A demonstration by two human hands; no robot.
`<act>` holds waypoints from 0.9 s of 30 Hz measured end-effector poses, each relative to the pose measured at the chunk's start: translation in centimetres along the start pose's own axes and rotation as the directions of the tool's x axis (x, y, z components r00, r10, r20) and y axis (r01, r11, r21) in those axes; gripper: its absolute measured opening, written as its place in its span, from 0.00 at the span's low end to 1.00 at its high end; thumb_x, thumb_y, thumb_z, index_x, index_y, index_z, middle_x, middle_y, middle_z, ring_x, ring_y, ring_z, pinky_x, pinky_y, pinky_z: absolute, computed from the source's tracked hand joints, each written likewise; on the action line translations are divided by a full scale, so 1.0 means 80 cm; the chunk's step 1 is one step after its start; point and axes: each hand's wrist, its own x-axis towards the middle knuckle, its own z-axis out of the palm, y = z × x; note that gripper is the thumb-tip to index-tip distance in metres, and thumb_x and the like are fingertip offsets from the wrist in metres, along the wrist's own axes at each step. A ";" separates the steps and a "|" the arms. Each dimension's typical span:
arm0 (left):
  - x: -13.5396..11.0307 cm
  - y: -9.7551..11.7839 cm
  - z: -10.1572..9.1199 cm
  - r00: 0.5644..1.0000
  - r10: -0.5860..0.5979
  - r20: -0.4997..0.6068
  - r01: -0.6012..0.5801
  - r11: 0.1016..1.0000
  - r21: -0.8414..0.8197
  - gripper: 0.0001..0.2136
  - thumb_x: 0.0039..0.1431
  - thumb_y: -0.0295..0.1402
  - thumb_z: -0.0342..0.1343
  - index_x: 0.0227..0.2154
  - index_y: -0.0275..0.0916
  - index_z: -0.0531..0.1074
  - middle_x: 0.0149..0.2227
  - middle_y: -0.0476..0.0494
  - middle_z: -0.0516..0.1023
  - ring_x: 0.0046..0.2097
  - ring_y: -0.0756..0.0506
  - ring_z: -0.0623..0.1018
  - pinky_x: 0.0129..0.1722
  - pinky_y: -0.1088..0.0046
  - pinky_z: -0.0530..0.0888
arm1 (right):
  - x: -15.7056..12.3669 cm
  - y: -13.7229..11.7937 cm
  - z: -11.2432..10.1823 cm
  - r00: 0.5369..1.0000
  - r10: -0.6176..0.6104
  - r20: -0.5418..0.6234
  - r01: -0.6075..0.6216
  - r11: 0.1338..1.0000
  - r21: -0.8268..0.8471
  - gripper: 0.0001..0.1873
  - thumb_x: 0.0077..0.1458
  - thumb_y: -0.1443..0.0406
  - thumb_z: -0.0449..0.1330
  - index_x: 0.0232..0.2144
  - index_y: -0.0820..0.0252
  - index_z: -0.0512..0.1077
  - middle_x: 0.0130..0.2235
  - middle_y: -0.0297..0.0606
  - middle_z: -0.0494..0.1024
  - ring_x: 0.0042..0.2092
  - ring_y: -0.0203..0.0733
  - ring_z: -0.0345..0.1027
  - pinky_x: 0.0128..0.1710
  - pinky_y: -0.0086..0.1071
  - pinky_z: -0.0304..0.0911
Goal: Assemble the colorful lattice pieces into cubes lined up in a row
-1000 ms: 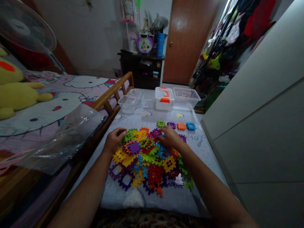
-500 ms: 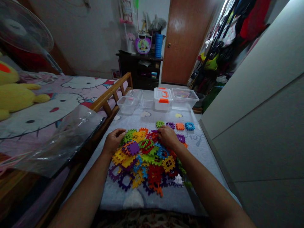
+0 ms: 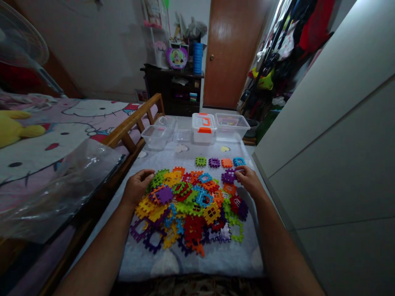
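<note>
Four tiles (image 3: 226,163) sit in a row on the table (image 3: 166,158), the rest heaped in a pile (image 3: 189,207) nearer, right hand (image 3: 251,181) pinching a purple tile (image 3: 228,176) just below the row, left hand (image 3: 135,186) curled beside the pile (grip unclear).

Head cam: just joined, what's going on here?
A person has two bare hands around a pile of colorful plastic tiles. The right hand's fingertips are at the edge of a purple piece to the right; whether it's gripped isn't clear. The left hand is by the pile's left edge. Beyond the pile, a green tile, purple tile, orange tile and blue tile form a row.
</note>
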 end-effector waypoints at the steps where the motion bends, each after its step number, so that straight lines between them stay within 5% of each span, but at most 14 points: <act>1: -0.001 0.002 0.000 1.000 -0.003 0.000 0.003 1.000 0.005 0.19 0.47 0.48 0.60 0.36 0.39 0.79 0.38 0.43 0.83 0.43 0.40 0.81 0.49 0.65 0.76 | -0.001 0.004 0.003 1.000 0.003 0.009 -0.003 1.000 -0.018 0.18 0.45 0.54 0.59 0.36 0.59 0.70 0.22 0.27 0.69 0.24 0.38 0.65 0.26 0.31 0.60; 11: -0.002 0.003 -0.003 1.000 -0.018 -0.003 0.018 0.999 0.030 0.20 0.48 0.48 0.60 0.38 0.39 0.79 0.38 0.42 0.84 0.44 0.39 0.81 0.50 0.64 0.76 | -0.009 0.018 0.019 0.992 -0.105 -0.068 0.058 0.869 -0.491 0.13 0.53 0.59 0.57 0.38 0.58 0.75 0.28 0.35 0.75 0.30 0.42 0.69 0.33 0.34 0.61; 18: 0.000 0.001 -0.002 1.000 -0.028 0.014 0.028 0.999 0.017 0.20 0.48 0.48 0.61 0.38 0.39 0.79 0.39 0.42 0.84 0.44 0.39 0.81 0.50 0.64 0.76 | -0.011 0.027 0.012 0.956 -0.273 0.107 0.292 0.846 -0.446 0.25 0.48 0.59 0.62 0.49 0.60 0.74 0.50 0.46 0.75 0.52 0.50 0.68 0.54 0.43 0.63; 27: -0.001 0.001 -0.003 1.000 -0.021 0.017 0.021 0.999 0.025 0.20 0.48 0.48 0.61 0.38 0.39 0.79 0.39 0.43 0.84 0.44 0.39 0.81 0.50 0.64 0.76 | -0.008 0.027 0.015 0.953 -0.234 0.194 0.298 0.841 -0.451 0.30 0.47 0.60 0.65 0.54 0.57 0.72 0.54 0.44 0.75 0.57 0.53 0.65 0.60 0.48 0.57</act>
